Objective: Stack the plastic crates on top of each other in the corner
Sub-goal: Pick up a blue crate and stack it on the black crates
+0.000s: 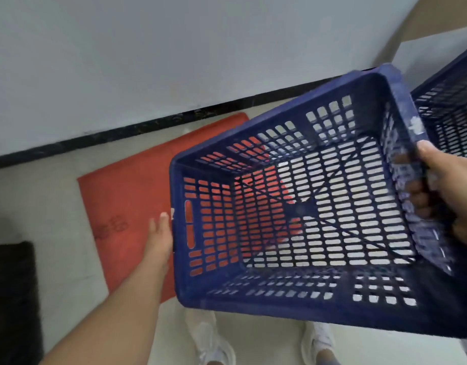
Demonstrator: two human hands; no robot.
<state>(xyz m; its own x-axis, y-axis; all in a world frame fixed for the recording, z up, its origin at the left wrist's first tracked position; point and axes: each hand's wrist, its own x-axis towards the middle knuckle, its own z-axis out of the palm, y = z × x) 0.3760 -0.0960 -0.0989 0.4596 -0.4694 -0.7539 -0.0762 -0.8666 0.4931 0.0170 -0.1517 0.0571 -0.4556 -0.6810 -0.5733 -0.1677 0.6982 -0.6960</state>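
Note:
A dark blue perforated plastic crate (301,309) hangs in the air in front of me, tilted, its open top toward me. My right hand (443,185) grips the crate's right rim, thumb over the top edge and fingers curled behind the wall. My left hand (160,241) lies flat with straight fingers against the outside of the crate's left end wall, next to its handle slot. A second dark blue crate (448,106) shows at the right edge, behind the held one, near the wall corner.
A red mat (132,196) lies on the pale tiled floor beneath the crate, along the white wall with its black skirting (121,133). A black mat (11,293) lies at the lower left. My white shoes (208,338) stand below the crate.

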